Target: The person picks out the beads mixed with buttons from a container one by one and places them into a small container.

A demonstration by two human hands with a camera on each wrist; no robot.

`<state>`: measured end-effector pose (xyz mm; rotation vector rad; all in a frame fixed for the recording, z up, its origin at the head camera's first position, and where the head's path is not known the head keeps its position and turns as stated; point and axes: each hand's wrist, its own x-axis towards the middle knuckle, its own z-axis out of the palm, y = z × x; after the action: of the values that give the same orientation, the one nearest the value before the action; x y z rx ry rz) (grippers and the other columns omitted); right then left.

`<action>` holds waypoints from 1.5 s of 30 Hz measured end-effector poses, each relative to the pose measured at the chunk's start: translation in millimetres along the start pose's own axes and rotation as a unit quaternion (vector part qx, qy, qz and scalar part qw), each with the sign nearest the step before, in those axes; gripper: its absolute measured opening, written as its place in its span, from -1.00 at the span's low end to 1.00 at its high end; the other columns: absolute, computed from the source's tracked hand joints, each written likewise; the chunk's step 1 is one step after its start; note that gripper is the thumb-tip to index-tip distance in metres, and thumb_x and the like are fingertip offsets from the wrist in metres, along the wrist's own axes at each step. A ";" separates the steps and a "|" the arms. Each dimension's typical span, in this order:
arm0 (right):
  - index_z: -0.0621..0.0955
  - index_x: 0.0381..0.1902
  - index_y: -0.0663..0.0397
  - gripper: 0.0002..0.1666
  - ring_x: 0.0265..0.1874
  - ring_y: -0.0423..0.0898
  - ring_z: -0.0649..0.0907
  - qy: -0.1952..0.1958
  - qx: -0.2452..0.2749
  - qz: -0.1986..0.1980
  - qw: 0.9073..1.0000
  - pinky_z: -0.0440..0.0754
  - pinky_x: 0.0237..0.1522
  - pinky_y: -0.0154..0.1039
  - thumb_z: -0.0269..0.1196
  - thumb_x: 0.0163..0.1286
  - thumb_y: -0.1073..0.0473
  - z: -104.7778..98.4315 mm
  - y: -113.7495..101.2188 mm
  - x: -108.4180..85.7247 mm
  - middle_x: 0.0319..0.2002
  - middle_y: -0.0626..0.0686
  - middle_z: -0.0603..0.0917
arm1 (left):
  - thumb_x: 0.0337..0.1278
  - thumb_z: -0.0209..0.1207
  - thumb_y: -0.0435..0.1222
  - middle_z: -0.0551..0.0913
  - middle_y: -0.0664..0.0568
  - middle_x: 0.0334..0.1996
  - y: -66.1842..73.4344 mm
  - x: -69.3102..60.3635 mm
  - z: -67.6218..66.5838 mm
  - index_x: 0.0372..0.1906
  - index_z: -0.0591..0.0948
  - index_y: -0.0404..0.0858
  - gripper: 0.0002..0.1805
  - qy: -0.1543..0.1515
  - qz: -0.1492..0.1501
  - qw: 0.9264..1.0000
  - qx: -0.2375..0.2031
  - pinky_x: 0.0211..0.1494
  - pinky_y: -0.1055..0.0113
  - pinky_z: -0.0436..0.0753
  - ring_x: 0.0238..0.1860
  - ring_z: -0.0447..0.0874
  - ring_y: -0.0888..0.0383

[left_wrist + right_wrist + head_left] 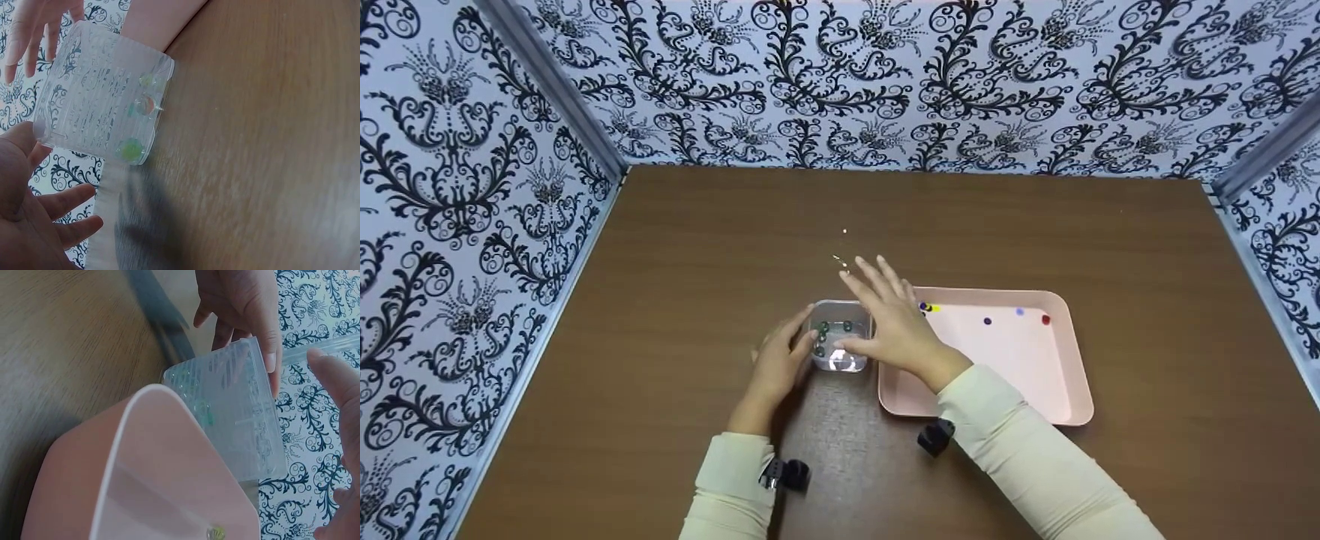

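Observation:
A clear plastic container (844, 309) holding several green glass marbles (132, 149) stands on the table, close against the left end of a pink tray (1020, 367). My left hand (781, 361) is at its left side, pinching the rim between thumb and forefinger, while the other fingers stretch out apart from the wall. Over the container's right side and the tray's near-left edge hovers my right hand (896, 324), its fingers spread and holding nothing. Inside the tray lie a few small coloured marbles, among them a red one (1045, 319) and a dark blue one (988, 321).
The brown wooden table (690, 247) extends around both containers. Patterned panels (840, 82) enclose its back and sides. Small bright specks (840, 260) show on the table beyond my right fingertips; I cannot tell whether they are reflections.

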<state>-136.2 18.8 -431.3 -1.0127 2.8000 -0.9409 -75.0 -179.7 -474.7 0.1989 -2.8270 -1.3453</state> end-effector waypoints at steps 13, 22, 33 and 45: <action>0.21 0.49 -0.13 0.11 0.51 0.12 -0.10 0.012 -0.025 0.009 1.000 -0.08 0.37 0.36 0.41 0.06 -0.27 -3.8 9.8 -3.6 0.53 0.04 0.03 | 0.37 0.06 -0.08 0.45 -0.09 0.32 0.1 -1.3 -0.3 0.36 0.43 0.02 -0.52 0.003 -0.002 1.000 0.003 0.25 -0.52 -0.02 0.35 0.30 -0.19; 0.21 0.49 -0.10 0.11 0.50 0.15 -0.07 0.018 -0.035 0.014 0.999 -0.06 0.36 0.37 0.36 0.08 -0.35 -9.3 17.5 -6.2 0.53 0.08 0.04 | 0.37 0.06 -0.09 0.45 -0.10 0.31 0.8 -0.7 0.6 0.36 0.44 0.00 -0.51 0.002 -0.005 1.000 0.003 0.27 -0.49 -0.02 0.34 0.31 -0.20; 0.24 0.48 -0.06 0.08 0.49 0.14 0.03 0.041 -0.018 0.030 0.999 0.06 0.35 0.34 0.36 0.09 -0.33 -14.2 31.9 -6.7 0.51 0.06 0.11 | 0.36 0.07 -0.10 0.45 -0.10 0.31 -0.4 0.2 0.9 0.35 0.44 0.00 -0.51 0.006 -0.002 1.000 0.000 0.29 -0.47 -0.02 0.35 0.31 -0.17; 0.26 0.47 -0.07 0.01 0.47 0.13 0.10 0.058 0.043 0.059 0.996 0.05 0.38 0.30 0.41 0.12 -0.17 -17.5 40.0 -7.7 0.48 0.04 0.21 | 0.38 0.05 -0.07 0.41 -0.08 0.34 -1.1 -0.2 0.1 0.37 0.42 0.00 -0.51 -0.003 -0.009 1.000 -0.014 0.28 -0.50 -0.07 0.38 0.25 -0.20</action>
<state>-156.9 57.0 -440.2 -0.7986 2.8454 -1.1298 -74.7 -180.3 -475.7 0.2196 -2.8170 -1.3896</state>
